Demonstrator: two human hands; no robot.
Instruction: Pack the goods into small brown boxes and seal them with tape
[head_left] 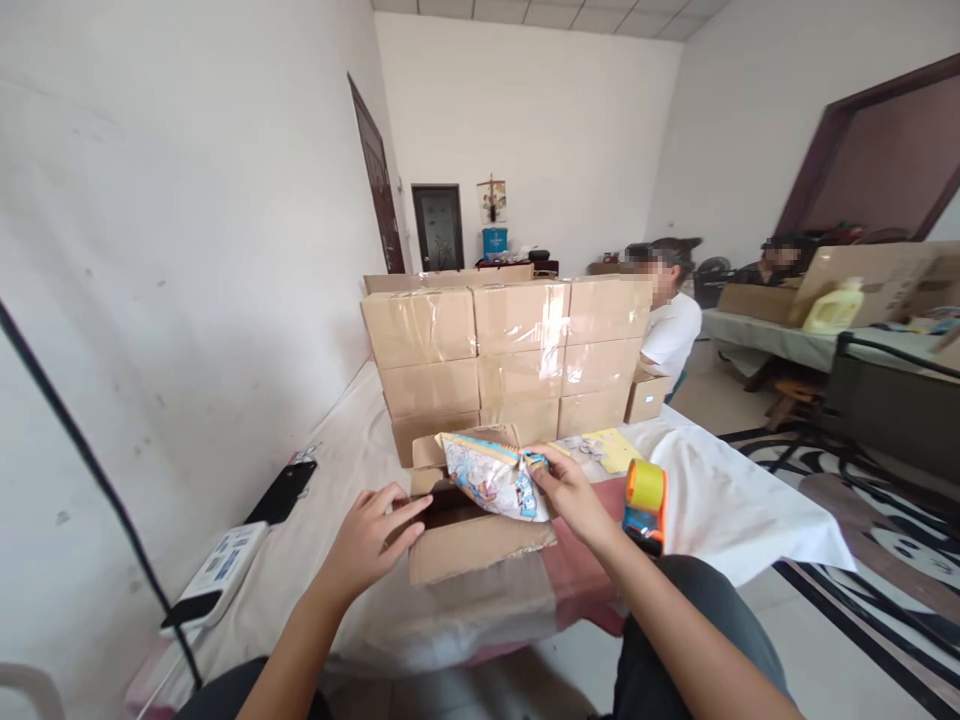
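Observation:
A printed plastic packet point(491, 478), white with blue and orange, is pinched at its right corner by my right hand point(561, 485). It hangs tilted over an open cardboard box point(480, 550) that stands on the cloth-covered table. My left hand point(379, 532) rests at the box's left side, fingers apart and holding nothing, with fingertips by the opening. The flaps are spread outward, and the dark inside shows only at the left. Whatever lies beneath the packet is hidden.
Stacked taped cartons point(521, 345) form a wall behind the box. A tape dispenser point(645, 505) with yellow tape stands at right. A white device point(217, 575) and a black clipboard-like item point(281, 490) lie at left. A person in a white shirt point(673, 335) sits beyond the cartons.

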